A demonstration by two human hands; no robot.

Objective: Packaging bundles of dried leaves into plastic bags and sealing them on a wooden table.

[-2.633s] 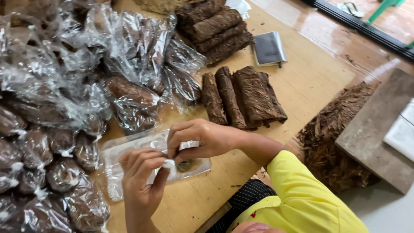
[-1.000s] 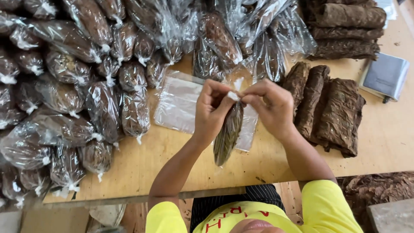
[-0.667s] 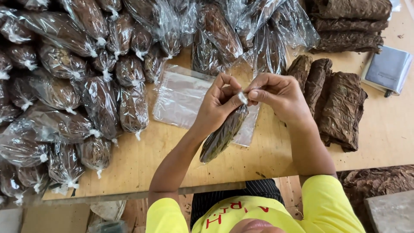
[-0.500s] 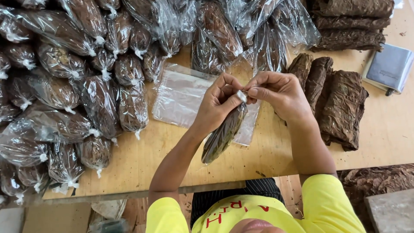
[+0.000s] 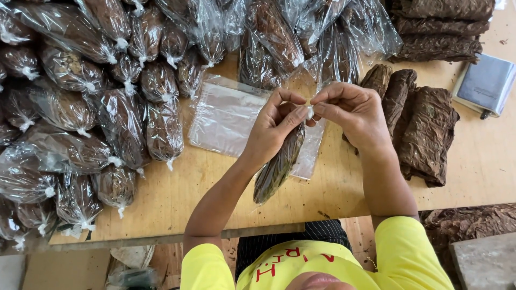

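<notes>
We hold one clear bag of brown leaf [image 5: 279, 164] above the bench [image 5: 333, 188]. The fingers of our left hand [image 5: 274, 129] and right hand [image 5: 349, 110] pinch its white-tied neck from both sides. Flat empty clear bags [image 5: 226, 115] lie just behind it. Tied, filled bags [image 5: 107, 107] crowd the left, partly cut off. Bare dark leaf bundles [image 5: 419, 129] lie right. A grey pouch [image 5: 486, 83] sits near the edge. Whether the tie is knotted, we cannot tell.

bright even daylight | soft shadows | glare on plastic bags [image 5: 123, 115] | sharp, edges w/ slight distortion
</notes>
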